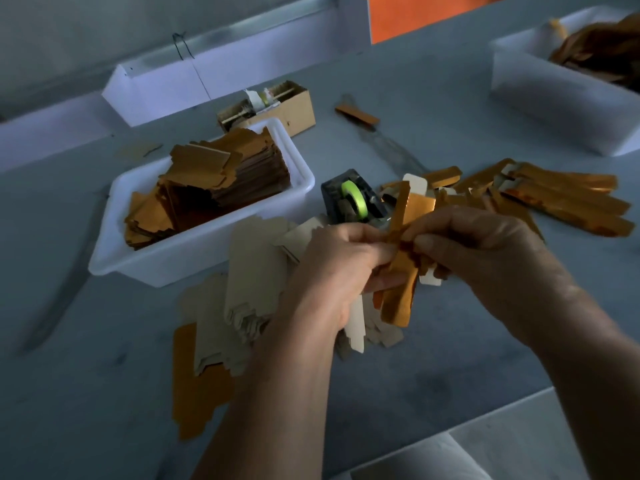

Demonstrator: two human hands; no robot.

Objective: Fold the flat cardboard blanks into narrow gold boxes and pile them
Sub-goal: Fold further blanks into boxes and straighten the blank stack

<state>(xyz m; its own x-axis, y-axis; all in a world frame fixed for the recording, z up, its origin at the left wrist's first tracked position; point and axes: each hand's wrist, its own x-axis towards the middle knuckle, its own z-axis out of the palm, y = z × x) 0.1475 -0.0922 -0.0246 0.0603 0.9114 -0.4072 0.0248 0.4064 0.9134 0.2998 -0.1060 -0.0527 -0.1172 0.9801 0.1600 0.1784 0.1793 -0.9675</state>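
Two bare forearms reach forward from the bottom edge over a grey table [104, 393], meeting just above its middle. The left hand [341, 261] has its fingers curled around a partly folded gold cardboard blank [401, 271], thumb on top. The right hand [485, 247] pinches the same blank from the other side, fingertips and thumb pressed near its middle fold. The blank stands roughly upright between both hands, its shiny gold face toward the camera, its lower end hanging below the knuckles. Beneath the left wrist lies a loose heap of flat blanks [242, 306], mostly pale side up, with one gold-faced piece at the near left. Just beyond the hands sits a dark tape dispenser [349, 199] with a green roll. Left of it, a white plastic tub [194, 251] holds a stack of gold blanks. To the right, beyond the right hand, finished narrow gold boxes [554, 195] lie piled on the table. A second white tub [554, 98] sits at the far right.
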